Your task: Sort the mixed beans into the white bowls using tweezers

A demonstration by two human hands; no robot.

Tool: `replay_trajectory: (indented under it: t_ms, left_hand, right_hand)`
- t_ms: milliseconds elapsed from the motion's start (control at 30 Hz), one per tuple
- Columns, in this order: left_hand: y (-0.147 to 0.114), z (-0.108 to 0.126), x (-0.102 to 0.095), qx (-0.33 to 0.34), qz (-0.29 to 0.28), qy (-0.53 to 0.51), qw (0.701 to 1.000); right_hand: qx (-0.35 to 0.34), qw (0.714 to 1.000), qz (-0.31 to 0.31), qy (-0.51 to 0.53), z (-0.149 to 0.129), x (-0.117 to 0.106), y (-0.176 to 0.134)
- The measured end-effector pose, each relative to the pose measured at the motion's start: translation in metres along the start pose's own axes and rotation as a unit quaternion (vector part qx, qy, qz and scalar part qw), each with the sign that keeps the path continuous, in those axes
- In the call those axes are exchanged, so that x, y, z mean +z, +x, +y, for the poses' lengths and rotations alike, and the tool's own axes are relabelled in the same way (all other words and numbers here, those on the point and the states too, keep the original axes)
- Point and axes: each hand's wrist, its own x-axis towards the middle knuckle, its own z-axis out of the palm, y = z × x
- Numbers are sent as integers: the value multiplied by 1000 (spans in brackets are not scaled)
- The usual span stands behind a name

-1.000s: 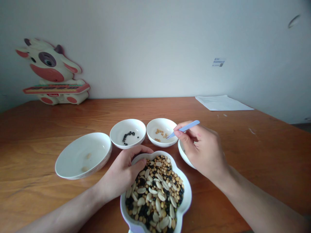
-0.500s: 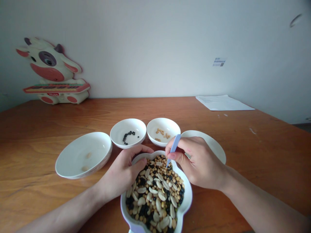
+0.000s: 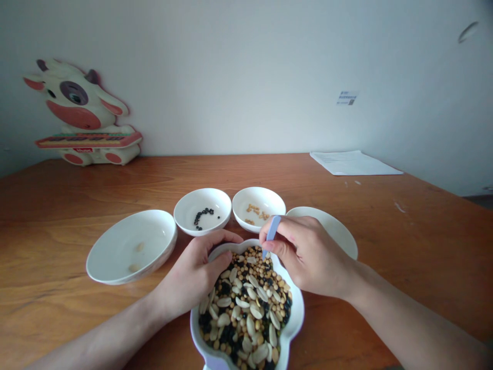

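A wavy-edged white and lilac container point(image 3: 296, 313) sits in front of me, filled with mixed peanuts point(image 3: 256, 311), yellow soybeans and black beans. My left hand point(image 3: 204, 267) grips its upper left rim, thumb inside and fingers along the outside. Pinched in my right hand point(image 3: 304, 252) is a pair of light purple tweezers point(image 3: 272, 234), tip down among the beans at the container's far end. Whether the tips hold a bean is too small to tell. Just beyond stand a bowl point(image 3: 183, 208) with several black beans and a bowl point(image 3: 239, 200) with several soybeans.
On the left, a larger white bowl point(image 3: 100, 252) holds two pale pieces. A white plate point(image 3: 342, 231) lies partly behind my right hand. Farther back are a cow-shaped toy keyboard point(image 3: 88, 123) and white papers point(image 3: 354, 163) on the wooden table point(image 3: 408, 246), against the wall.
My right hand has shifted slightly left and up, and the tweezers' tip with it. My left hand stays on the container's rim.
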Motion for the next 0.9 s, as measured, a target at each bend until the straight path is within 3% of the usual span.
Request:
replay_trajectory:
  t_ms: [300, 900]
  left_hand:
    - [1, 2, 0, -1, -9, -8, 1000]
    - [1, 2, 1, -3, -5, -13, 1000]
  right_hand:
    - [17, 998, -56, -13, 1, 2, 1]
    - [11, 1000, -11, -3, -1, 1, 2]
